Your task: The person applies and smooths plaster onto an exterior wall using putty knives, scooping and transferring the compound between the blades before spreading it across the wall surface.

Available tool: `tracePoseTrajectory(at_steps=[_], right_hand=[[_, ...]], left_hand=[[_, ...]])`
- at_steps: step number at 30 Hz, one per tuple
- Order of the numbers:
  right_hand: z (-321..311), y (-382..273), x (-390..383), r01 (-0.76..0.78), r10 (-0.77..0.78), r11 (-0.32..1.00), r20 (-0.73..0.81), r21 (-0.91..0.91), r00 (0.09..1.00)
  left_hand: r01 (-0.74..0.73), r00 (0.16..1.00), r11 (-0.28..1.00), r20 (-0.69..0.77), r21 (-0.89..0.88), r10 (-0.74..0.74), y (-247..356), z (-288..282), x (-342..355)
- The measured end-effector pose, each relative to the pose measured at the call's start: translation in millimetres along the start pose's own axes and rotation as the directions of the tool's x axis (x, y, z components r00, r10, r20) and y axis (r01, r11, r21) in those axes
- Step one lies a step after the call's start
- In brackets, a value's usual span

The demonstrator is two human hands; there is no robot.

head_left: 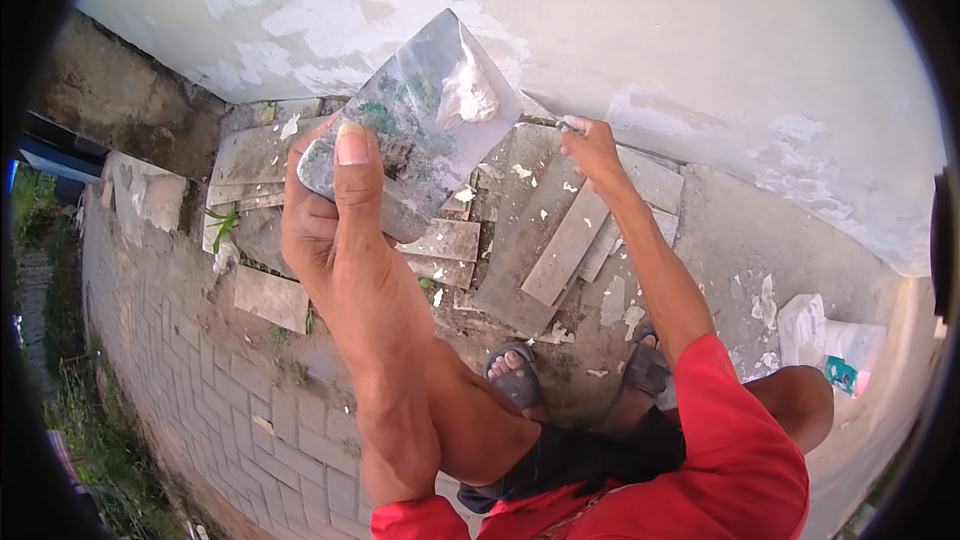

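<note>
My left hand (345, 190) grips a flat, clear-grey plastic sheet (430, 100) by its lower left corner, thumb on top. Green and dark stains mark the sheet, and a lump of white putty (468, 92) sits on its upper right part. To the right, close to the wall, my right hand (595, 152) is closed around a small grey putty knife (569, 126). Its thin end points left toward the sheet's right corner and is mostly hidden. Behind both hands rises the pale wall (700, 30), with patches of white filler (350, 10).
Stacked grey tiles (565, 245) and boards lie along the wall's foot, sprinkled with white flakes. At the right, a white plastic container (800, 330) lies tipped on the concrete. Brick paving (240, 390) runs along the left, with plants (80, 440) beyond. My sandalled feet (515, 370) are below.
</note>
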State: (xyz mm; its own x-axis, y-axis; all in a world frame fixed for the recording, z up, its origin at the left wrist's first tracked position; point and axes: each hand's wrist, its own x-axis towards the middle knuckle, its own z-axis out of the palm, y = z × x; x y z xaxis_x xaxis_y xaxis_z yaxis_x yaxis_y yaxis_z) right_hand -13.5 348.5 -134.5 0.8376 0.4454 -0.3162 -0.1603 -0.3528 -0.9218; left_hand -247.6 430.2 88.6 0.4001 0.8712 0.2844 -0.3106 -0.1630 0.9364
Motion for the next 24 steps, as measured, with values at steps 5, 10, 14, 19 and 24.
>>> tracePoseTrajectory(at_steps=[5,10,14,19,24], right_hand=[[-25.7,-7.2,-17.4,0.083,-0.078,0.99,-0.042,0.112,0.996],[-53.8,-10.9,-56.5,0.105,-0.078,0.97,-0.125,0.221,0.989],[-36.5,-5.5,-67.1,0.147,-0.117,0.966,-0.149,0.212,0.982],[-46.2,-8.9,-47.6,0.215,-0.215,0.976,-0.027,-0.022,0.976],[-64.7,-6.1,-77.5,0.135,-0.151,0.978,0.091,0.157,0.984]], left_hand=[[0.01,1.0,1.0,0.015,0.007,-0.01,-0.1,-1.4,1.4],[-0.012,1.0,1.0,-0.009,-0.008,0.012,7.1,6.4,-3.7],[-0.005,1.0,0.999,-0.007,-0.043,0.005,3.1,3.6,-0.3],[0.027,1.0,0.999,-0.008,-0.042,-0.028,4.9,-1.1,-4.3],[0.009,0.999,0.992,-0.037,-0.127,-0.014,0.6,-15.2,4.6]])
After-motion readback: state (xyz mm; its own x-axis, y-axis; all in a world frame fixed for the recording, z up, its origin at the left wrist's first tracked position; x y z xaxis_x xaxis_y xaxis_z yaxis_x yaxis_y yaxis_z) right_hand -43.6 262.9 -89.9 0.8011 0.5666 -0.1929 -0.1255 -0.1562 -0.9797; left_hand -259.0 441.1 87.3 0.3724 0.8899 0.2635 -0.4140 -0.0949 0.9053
